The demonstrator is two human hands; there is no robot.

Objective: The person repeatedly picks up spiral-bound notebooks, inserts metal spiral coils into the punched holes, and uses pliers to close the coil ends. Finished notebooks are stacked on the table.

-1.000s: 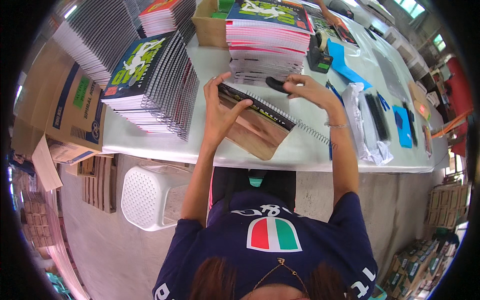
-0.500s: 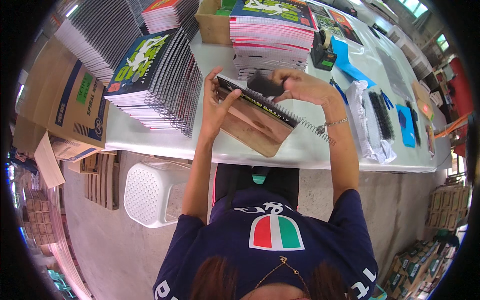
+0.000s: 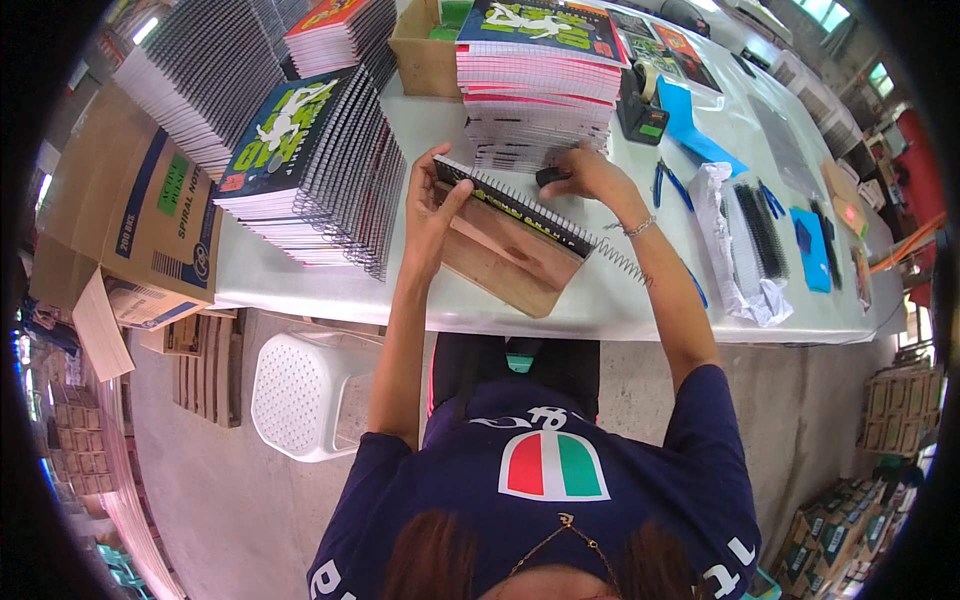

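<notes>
My left hand (image 3: 432,208) grips the left end of a spiral notebook (image 3: 515,212), thumb on the near side. The notebook stands spine-up, tilted, against a brown wooden stand (image 3: 505,260). A dark wire coil (image 3: 622,261) runs along its spine, and a loose length sticks out past the right end toward my right forearm. Just beyond the spine, my right hand (image 3: 597,183) is closed on a small black pad-like piece (image 3: 551,176), partly hidden by my fingers.
Stacks of notebooks stand left (image 3: 310,170) and ahead (image 3: 540,90). A tape dispenser (image 3: 641,112), blue-handled cutters (image 3: 672,187) and a white wrapper with black coils (image 3: 762,235) lie at right. A cardboard box (image 3: 130,210) and white stool (image 3: 295,395) are left.
My right hand has shifted slightly down and right along the far side of the spine, and less of the black piece shows. My left hand keeps its hold on the notebook.
</notes>
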